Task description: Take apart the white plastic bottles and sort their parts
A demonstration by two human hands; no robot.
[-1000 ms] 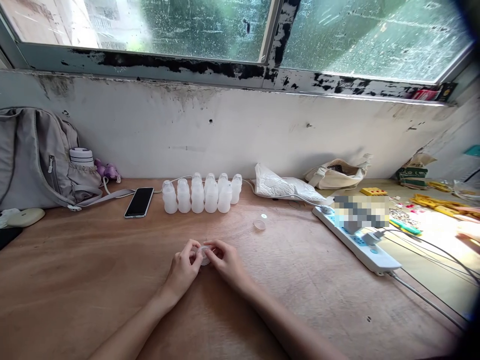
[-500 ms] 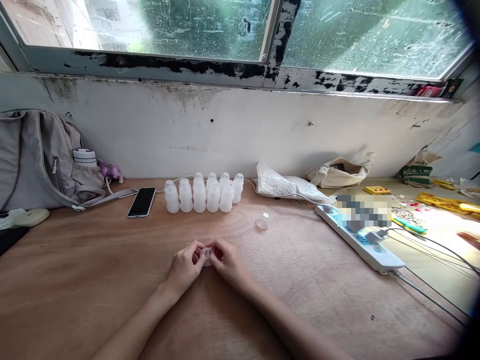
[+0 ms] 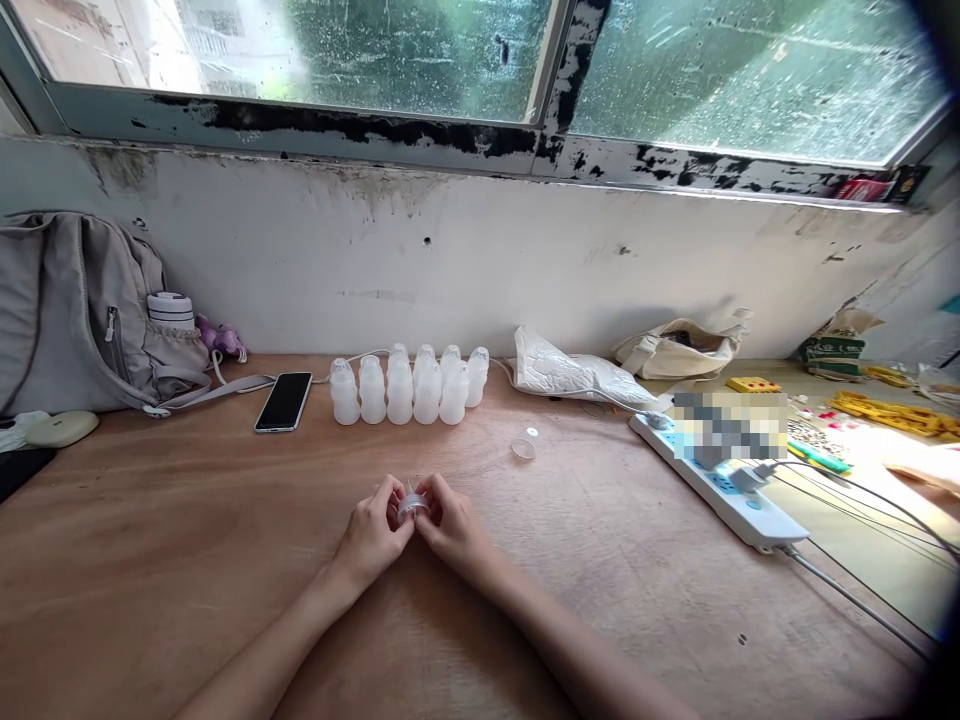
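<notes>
My left hand (image 3: pixel 377 522) and my right hand (image 3: pixel 448 520) meet just above the table, in the middle of the view. Between their fingertips they pinch a small clear round plastic piece (image 3: pixel 412 504); fingers cover its sides, so its exact kind is hard to make out. Up and to the right of my hands, a clear shallow round plastic cap (image 3: pixel 523 450) lies on the wood beside a small white disc (image 3: pixel 532 432). Several frosted white plastic bottles (image 3: pixel 400 393) stand upright in a cluster beyond my hands.
A phone (image 3: pixel 283 402) lies left of the bottles, near a grey backpack (image 3: pixel 67 310). Along the wall are a white padded pouch (image 3: pixel 574 370) and a cream bag (image 3: pixel 679 350). At right sits a power strip (image 3: pixel 720 485) with cables; part of another person's hand (image 3: pixel 926 465) shows beyond.
The clear round piece has been tilted between my fingers, and my fingertips have shifted slightly on it. At the far right, the other person's hand reaches further into view.
</notes>
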